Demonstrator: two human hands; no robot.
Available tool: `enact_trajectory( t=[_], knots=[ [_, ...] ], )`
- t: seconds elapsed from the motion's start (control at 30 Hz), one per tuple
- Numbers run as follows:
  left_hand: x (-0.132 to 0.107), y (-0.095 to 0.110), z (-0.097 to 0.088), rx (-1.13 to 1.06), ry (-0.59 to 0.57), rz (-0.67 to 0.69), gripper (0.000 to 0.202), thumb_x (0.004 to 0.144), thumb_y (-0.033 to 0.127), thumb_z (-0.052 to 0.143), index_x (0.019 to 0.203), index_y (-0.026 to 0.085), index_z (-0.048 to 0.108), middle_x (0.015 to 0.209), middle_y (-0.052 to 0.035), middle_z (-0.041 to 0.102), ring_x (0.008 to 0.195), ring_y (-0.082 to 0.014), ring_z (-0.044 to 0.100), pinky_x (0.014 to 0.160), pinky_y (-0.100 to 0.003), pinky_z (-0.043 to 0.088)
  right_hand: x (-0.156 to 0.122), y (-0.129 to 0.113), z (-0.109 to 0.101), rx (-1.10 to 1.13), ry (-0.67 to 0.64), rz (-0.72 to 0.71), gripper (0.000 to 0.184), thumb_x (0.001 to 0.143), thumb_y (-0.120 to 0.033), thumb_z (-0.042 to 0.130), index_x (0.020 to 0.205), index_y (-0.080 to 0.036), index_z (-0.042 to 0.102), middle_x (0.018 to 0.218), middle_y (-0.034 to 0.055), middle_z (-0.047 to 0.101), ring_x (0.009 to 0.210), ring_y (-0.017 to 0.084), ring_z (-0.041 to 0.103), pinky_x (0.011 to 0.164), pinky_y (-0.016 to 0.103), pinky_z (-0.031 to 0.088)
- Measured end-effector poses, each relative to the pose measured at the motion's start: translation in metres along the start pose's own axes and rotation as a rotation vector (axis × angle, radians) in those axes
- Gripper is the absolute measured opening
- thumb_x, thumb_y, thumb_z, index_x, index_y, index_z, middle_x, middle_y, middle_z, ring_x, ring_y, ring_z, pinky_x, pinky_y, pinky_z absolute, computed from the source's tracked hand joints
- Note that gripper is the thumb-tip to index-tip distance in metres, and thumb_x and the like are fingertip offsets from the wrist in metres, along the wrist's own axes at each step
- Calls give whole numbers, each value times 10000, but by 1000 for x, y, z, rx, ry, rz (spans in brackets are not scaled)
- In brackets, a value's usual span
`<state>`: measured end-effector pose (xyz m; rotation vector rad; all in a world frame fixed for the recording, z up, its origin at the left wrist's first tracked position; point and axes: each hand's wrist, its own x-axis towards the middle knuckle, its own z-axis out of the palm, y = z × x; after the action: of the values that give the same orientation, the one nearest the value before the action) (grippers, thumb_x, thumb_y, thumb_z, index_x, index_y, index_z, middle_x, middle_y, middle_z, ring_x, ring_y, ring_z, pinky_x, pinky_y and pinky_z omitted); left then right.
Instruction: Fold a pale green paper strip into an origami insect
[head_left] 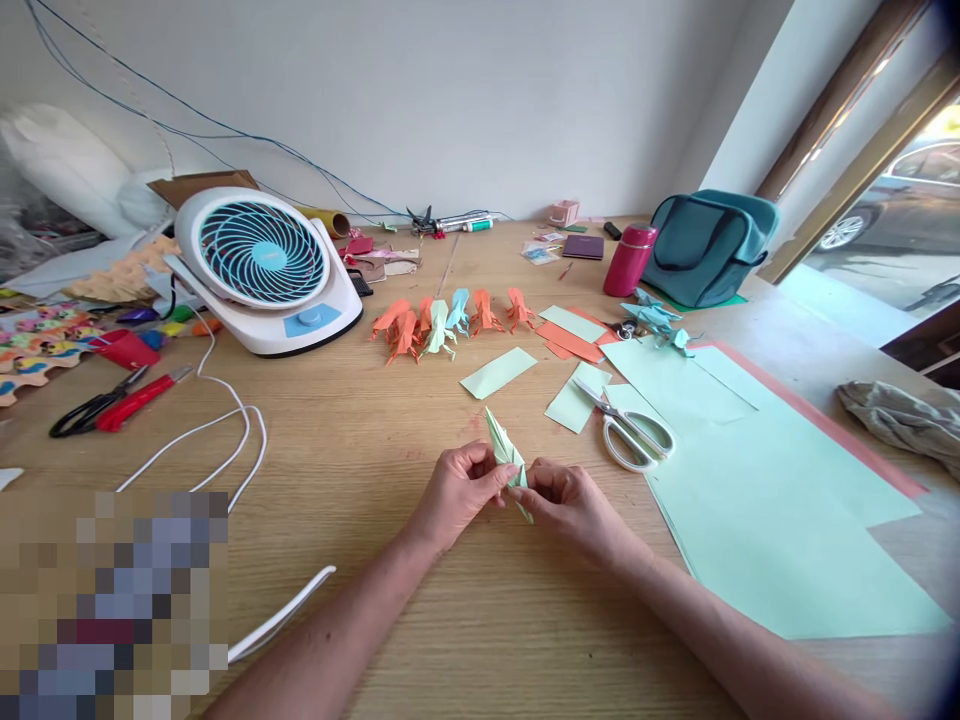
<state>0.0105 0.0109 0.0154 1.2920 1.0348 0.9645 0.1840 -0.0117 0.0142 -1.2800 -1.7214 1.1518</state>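
Observation:
A narrow folded piece of pale green paper (pixel 504 440) is held between my two hands above the wooden table. My left hand (pixel 469 488) pinches its middle between thumb and fingers. Lower down, my right hand (pixel 566 497) grips the paper's edge with thumb and forefinger. Part of the paper is hidden behind the fingers. Beyond it stand several folded paper figures: orange ones (pixel 486 312), a pale green one (pixel 438 328) and a blue one (pixel 457 312). White-handled scissors (pixel 637 440) rest right of my hands, their blades over a cut green paper strip (pixel 579 396).
Large green sheets (pixel 780 530) cover the right side, with more blue figures (pixel 652 315) at their far edge. A pink bottle (pixel 630 260) and a teal bag (pixel 705 248) stand behind. At left are a white fan (pixel 330 300), its cable, black scissors (pixel 79 415) and a red knife (pixel 139 402).

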Motion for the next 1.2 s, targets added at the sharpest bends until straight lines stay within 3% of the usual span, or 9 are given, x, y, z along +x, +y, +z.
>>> enact_trajectory(
  t=[0.17, 0.3, 0.5, 0.73, 0.93, 1.2],
  knots=[
    [-1, 6, 4, -102, -23, -84, 277, 708, 385, 788, 722, 134, 672, 640, 10, 606, 571, -96, 539, 560, -217, 481, 0, 1, -3, -54, -20, -43, 300, 882, -274, 587, 600, -175, 561, 646, -34, 453, 593, 106, 401, 548, 249, 315],
    [-2, 9, 9, -109, -15, -74, 237, 727, 362, 753, 709, 146, 657, 644, 15, 586, 606, -111, 537, 540, -214, 491, 0, 2, -1, -82, 16, -43, 309, 855, -222, 580, 566, -186, 474, 631, -38, 442, 582, 103, 403, 543, 254, 305],
    [-2, 2, 6, -6, -28, -12, 246, 784, 368, 741, 743, 151, 633, 650, 27, 559, 573, -95, 521, 517, -199, 487, -1, -1, 3, -128, 43, -31, 330, 854, -244, 571, 570, -193, 412, 658, -37, 440, 569, 94, 395, 538, 249, 301],
    [-4, 1, 4, 178, 5, 122, 356, 767, 379, 781, 629, 154, 543, 650, 45, 463, 475, -59, 484, 395, -165, 412, -1, 4, 3, -131, 44, -23, 348, 868, -297, 557, 585, -210, 374, 603, -47, 413, 552, 102, 359, 523, 257, 268],
    [-2, -3, 1, 195, -17, 92, 280, 792, 364, 746, 688, 147, 603, 638, 48, 480, 445, -52, 473, 387, -167, 419, -1, 1, 2, -143, 45, -36, 354, 856, -281, 559, 582, -206, 348, 617, -46, 410, 559, 98, 358, 541, 254, 279],
    [2, -1, 1, -37, 20, -23, 351, 704, 440, 808, 723, 133, 640, 612, 31, 546, 514, -71, 470, 425, -172, 436, 2, 2, -14, 20, -210, -16, 398, 888, -519, 594, 695, -172, 576, 725, -8, 521, 654, 121, 445, 596, 253, 343]
  ],
)
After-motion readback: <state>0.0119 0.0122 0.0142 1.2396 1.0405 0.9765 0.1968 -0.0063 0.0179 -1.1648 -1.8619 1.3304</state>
